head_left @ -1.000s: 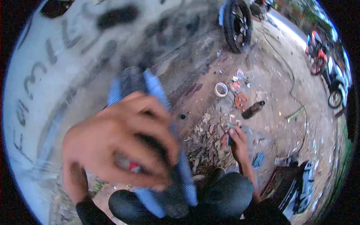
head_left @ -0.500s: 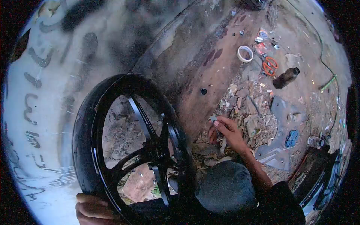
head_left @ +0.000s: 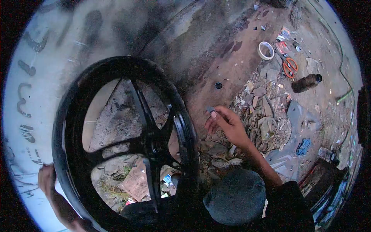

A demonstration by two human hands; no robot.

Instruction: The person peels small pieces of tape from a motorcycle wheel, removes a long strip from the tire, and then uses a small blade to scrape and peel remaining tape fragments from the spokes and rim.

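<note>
A black spoked wheel with a tyre (head_left: 63, 154) stands upright, slightly tilted, close in front of me. My left hand (head_left: 47, 178) is at the tyre's outer left side, beside or touching it; its fingers are dark and smeared. Right of the wheel, my right hand (head_left: 228, 123) pinches a small, thin grey piece (head_left: 210, 109) between thumb and index finger, the other fingers loosely curled. I cannot make out what that piece is. It is held apart from the tyre. Below this hand bulges a rounded, dark grey-blue cloth shape (head_left: 235, 197).
Tape roll (head_left: 266, 50), orange-handled scissors (head_left: 290, 67), dark bottle (head_left: 307, 83) and small round black cap (head_left: 218, 85) lie on the dirt ground. Stones and litter surround a grey panel (head_left: 297, 116) bearing a blue cloth (head_left: 303, 147). A marked pale surface (head_left: 23, 127) rises at left.
The wheel has shifted left and turned to face me more. My left hand has moved from the tyre's bottom up along its left side. My right hand has moved slightly up-left, still pinching the grey piece.
</note>
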